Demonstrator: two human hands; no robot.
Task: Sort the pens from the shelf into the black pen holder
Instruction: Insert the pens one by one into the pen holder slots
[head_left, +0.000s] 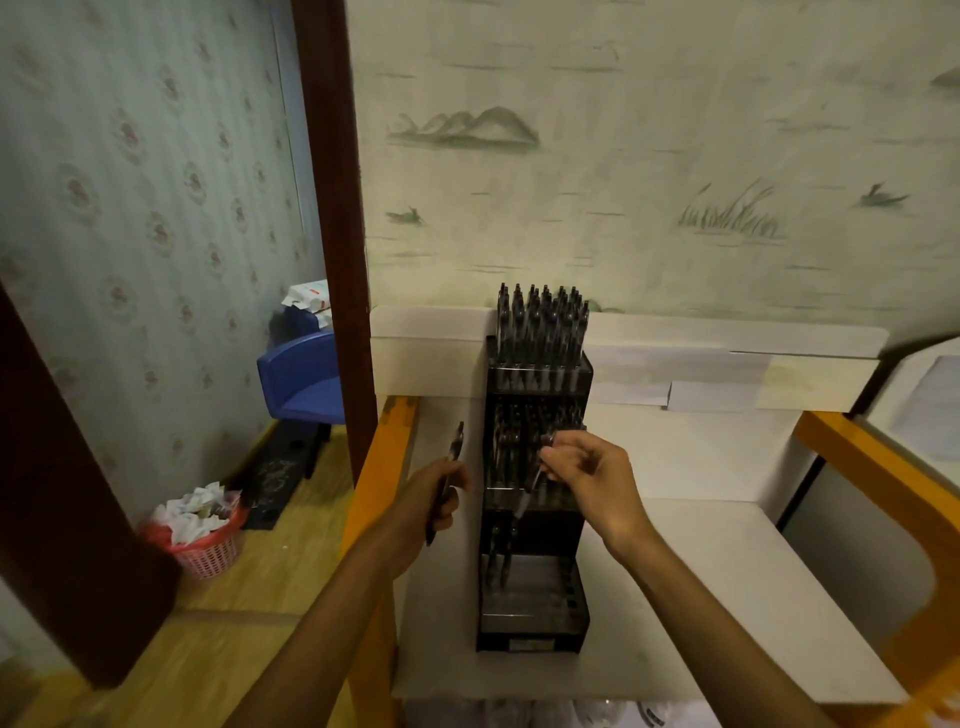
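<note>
**Two hands, two pens, one tall black holder**

A black pen holder (535, 519) stands on a white shelf (727, 571) with orange edges. The holder is tall and has steps, like little stairs. The top step, at the back by the wall, is packed full of dark pens (543, 322) that stand up straight. The middle step holds more dark pens. The lowest step, at the front, has only a few pens on its left side, and many of its small holes show.

The right hand (587, 478) is over the middle of the holder. Its fingers (550, 457) pinch a dark pen (530, 480) near the top end. That pen hangs down at a slant, with its light tip pointing at the lower step. It is hard to see if the tip touches the holder.

The left hand (431, 501) is just beside the holder, on its left side, and does not touch it. Its fingers are curled round a second pen (453, 452). This pen sticks up above the hand and pokes out below it too.

To the left, past a dark wooden post (337, 234), there is a wooden floor. A pink basket (208, 551) full of crumpled paper sits on it. A blue chair (304, 376) is farther back. The wall behind the shelf has drawings of hills, grass and birds.
</note>
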